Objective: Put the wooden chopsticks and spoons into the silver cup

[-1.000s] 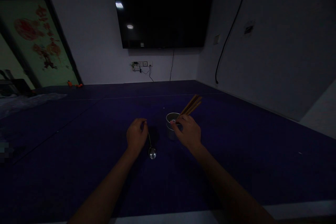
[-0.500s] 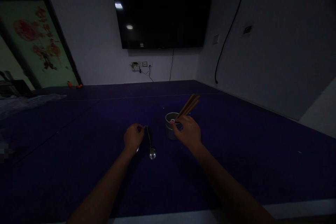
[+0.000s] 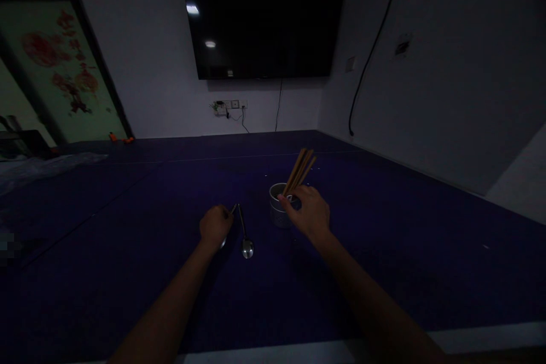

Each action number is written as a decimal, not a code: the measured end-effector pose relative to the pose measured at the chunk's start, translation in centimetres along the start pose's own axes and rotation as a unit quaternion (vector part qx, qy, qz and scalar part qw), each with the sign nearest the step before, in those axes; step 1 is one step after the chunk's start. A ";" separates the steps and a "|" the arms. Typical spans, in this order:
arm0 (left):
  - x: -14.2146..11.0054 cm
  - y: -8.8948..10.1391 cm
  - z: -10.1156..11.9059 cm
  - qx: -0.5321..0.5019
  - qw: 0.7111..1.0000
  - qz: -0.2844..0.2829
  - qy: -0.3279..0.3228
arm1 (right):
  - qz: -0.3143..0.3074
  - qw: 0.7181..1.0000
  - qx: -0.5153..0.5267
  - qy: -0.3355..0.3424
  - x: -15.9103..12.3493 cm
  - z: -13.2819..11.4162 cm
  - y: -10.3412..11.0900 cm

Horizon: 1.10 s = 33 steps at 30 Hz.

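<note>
Chopsticks (image 3: 299, 170) slanting above cup (image 3: 278, 214), my right hand (image 3: 310, 211) arched at rim, left hand (image 3: 214, 227) curled; fingers partly hidden, I cannot tell their hold.

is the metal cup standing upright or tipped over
Upright: the metal cup has its open rim facing up, with wooden chopsticks slanting above it.

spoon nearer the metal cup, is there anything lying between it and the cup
Nothing visible stands between the spoon and the metal cup. The right hand is at the cup's right side; the left hand is left of the spoon.
</note>
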<state>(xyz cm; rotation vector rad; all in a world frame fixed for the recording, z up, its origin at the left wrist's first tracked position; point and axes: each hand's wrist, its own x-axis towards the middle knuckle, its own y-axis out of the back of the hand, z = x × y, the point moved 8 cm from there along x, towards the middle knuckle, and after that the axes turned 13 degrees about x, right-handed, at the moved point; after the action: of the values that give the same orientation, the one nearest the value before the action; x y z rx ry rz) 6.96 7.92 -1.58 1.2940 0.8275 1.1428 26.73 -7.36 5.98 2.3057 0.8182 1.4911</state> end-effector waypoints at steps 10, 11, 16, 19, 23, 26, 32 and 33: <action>0.1 -0.2 0.0 0.024 1.000 -0.012 0.000 | -0.002 1.000 -0.001 -0.006 -0.1 0.0 -0.1; 0.1 -0.2 0.1 0.025 1.000 -0.013 0.000 | -0.002 1.000 0.001 -0.007 -0.1 0.0 -0.1; 0.1 -0.3 0.1 0.031 0.999 -0.006 -0.004 | 0.021 1.000 0.012 -0.013 -0.2 -0.1 0.3; 0.1 -0.2 0.1 0.034 0.999 0.004 -0.009 | 0.073 0.996 0.039 0.011 -0.4 -0.7 1.5; 0.0 0.0 0.2 0.034 0.999 0.017 -0.019 | 0.146 0.984 0.075 0.067 -1.2 -1.8 3.3; 0.1 0.1 0.3 0.038 0.999 0.025 -0.022 | 0.128 0.980 0.080 0.130 -2.0 -3.3 2.8; 0.0 0.8 0.5 0.109 0.993 0.046 -0.024 | -0.053 0.973 0.065 0.215 -3.2 -6.4 -2.0; 0.0 1.1 0.6 0.116 0.992 0.050 -0.026 | -0.104 0.969 0.057 0.216 -3.3 -6.7 -3.1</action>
<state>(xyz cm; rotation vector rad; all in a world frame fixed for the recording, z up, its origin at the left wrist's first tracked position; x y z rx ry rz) 7.36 7.61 -0.42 1.5660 0.8861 1.1103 18.69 -7.32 4.79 1.9133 1.2445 1.9170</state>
